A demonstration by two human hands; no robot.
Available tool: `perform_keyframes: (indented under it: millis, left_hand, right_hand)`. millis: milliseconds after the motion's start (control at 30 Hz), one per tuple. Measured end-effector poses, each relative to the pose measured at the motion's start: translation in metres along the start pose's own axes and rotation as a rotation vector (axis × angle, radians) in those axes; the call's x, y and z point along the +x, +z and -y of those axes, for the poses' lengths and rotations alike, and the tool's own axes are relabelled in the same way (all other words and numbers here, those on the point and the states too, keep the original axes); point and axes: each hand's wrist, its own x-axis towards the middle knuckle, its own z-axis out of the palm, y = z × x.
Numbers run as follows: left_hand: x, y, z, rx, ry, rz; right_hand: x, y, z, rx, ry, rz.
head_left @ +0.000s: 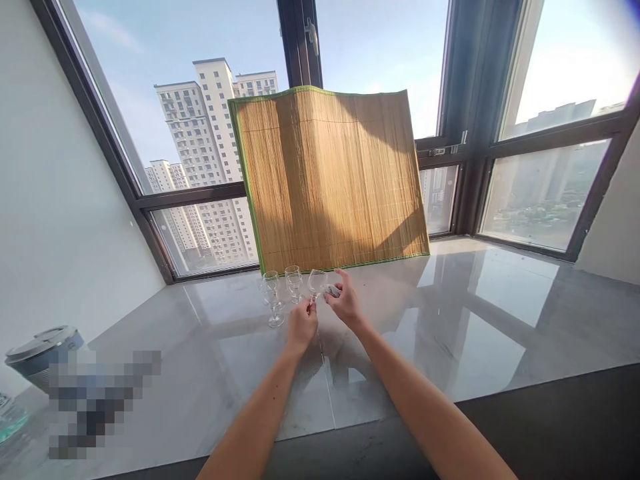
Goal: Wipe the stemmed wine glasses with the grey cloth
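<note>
My left hand (303,325) is closed on the stem of a clear stemmed glass (317,281), held tilted above the grey sill. Close to its right, my right hand (346,300) pinches a small grey-white thing (331,291), too small to name, and one finger points up beyond it. To the left of my hands stand more clear stemmed glasses: a nearer glass (271,287) and a farther glass (293,283). Their outlines partly overlap, so I cannot tell exactly how many there are.
A bamboo mat (333,180) with green edging leans upright against the window behind the glasses. At the far left stands a lidded bin-like container (43,347), beside a blurred-out patch and a clear greenish item (10,417). The shiny sill (400,373) ends at a front edge near me.
</note>
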Motion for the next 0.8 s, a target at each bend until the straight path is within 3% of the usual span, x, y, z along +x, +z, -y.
perform_keyframes:
  millis: [67,200,333,433,533,667,800]
  left_hand:
    - [0.0,-0.002,0.0,0.026,-0.019,-0.01]
    - [0.0,-0.008,0.001,0.14,-0.013,0.054]
    - [0.002,-0.012,0.007,0.311,0.036,0.047]
    - [0.004,-0.013,0.013,0.38,0.075,0.048]
    - [0.007,-0.013,0.02,0.35,0.064,0.043]
    - [0.008,-0.012,0.026,0.295,0.08,0.047]
    - [0.006,-0.011,0.029,0.271,0.148,0.14]
  right_hand:
    - [-0.004,-0.001,0.005,-0.079,-0.143,0.034]
    - [-0.007,-0.004,0.013,-0.165,-0.233,0.13]
    - [-0.001,-0.015,0.013,-0.291,-0.237,0.034]
    - [0.006,-0.029,0.005,-0.345,-0.166,-0.027]
    - [0.013,-0.038,-0.005,-0.309,-0.019,0.002]
    - [0.014,-0.04,-0.006,-0.077,0.187,0.199]
    - [0.009,-0.044,0.007,0.153,0.245,0.446]
